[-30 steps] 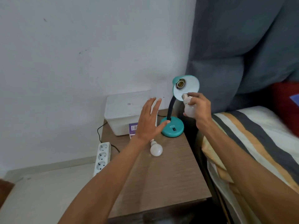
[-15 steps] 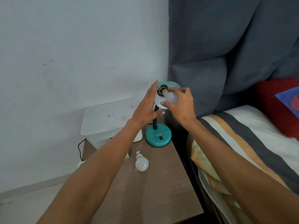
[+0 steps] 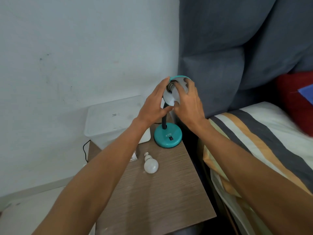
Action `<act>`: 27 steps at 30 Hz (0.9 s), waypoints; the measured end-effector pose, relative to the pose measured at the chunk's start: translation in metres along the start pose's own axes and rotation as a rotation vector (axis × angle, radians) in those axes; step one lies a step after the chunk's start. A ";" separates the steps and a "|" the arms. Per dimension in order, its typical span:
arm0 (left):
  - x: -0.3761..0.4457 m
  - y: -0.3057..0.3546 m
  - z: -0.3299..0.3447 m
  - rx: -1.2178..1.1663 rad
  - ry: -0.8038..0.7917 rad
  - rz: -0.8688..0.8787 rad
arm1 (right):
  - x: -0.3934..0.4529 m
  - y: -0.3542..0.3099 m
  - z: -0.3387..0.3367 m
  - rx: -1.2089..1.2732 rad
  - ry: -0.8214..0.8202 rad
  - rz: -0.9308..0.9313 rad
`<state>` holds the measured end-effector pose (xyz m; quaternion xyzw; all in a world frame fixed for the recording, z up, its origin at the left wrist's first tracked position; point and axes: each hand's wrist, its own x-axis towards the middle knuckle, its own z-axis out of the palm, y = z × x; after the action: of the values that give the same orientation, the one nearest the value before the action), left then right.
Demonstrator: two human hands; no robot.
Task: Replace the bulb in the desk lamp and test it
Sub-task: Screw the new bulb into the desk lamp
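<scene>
A teal desk lamp stands at the back right of a wooden bedside table, its round base (image 3: 168, 137) carrying a black switch and a black bent neck. Its shade (image 3: 169, 100) faces me, white inside. My left hand (image 3: 153, 106) grips the shade's left rim. My right hand (image 3: 187, 101) is wrapped around a white bulb (image 3: 176, 95) whose metal base sits at the socket (image 3: 170, 86); most of the bulb is hidden by my fingers. A second white bulb (image 3: 150, 164) lies loose on the table in front of the lamp.
A translucent plastic box (image 3: 112, 119) stands at the table's back left, with a small carton (image 3: 133, 157) partly hidden under my left forearm. A black cable (image 3: 85, 150) hangs behind the table (image 3: 160, 197). On the right is a bed with a striped sheet (image 3: 264, 141) and a grey padded headboard (image 3: 237, 48).
My left hand rose from above the table to hold the lamp shade. My right hand brought the bulb up into the socket and now covers it more fully.
</scene>
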<state>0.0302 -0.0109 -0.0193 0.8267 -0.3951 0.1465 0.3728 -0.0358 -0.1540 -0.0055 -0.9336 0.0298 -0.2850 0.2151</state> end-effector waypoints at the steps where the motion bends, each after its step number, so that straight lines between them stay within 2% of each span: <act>1: 0.000 0.002 0.000 -0.005 -0.002 0.000 | -0.001 0.001 0.000 -0.002 0.004 -0.006; 6: -0.003 0.004 0.004 -0.027 0.032 -0.015 | 0.001 0.000 -0.004 -0.009 0.018 0.079; 12: -0.001 0.003 0.004 -0.009 0.006 -0.012 | -0.004 -0.003 -0.004 -0.024 -0.020 0.069; 18: -0.001 0.003 0.004 -0.002 0.026 -0.005 | 0.000 -0.007 -0.010 -0.013 -0.008 0.214; 22: 0.000 0.001 0.004 -0.012 0.022 -0.012 | -0.001 -0.013 -0.011 0.028 0.006 0.145; 27: -0.001 0.000 0.005 -0.027 0.022 -0.021 | -0.004 -0.007 -0.009 -0.005 -0.064 0.127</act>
<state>0.0293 -0.0138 -0.0228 0.8241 -0.3841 0.1462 0.3898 -0.0448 -0.1503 0.0022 -0.9389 0.0827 -0.2409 0.2315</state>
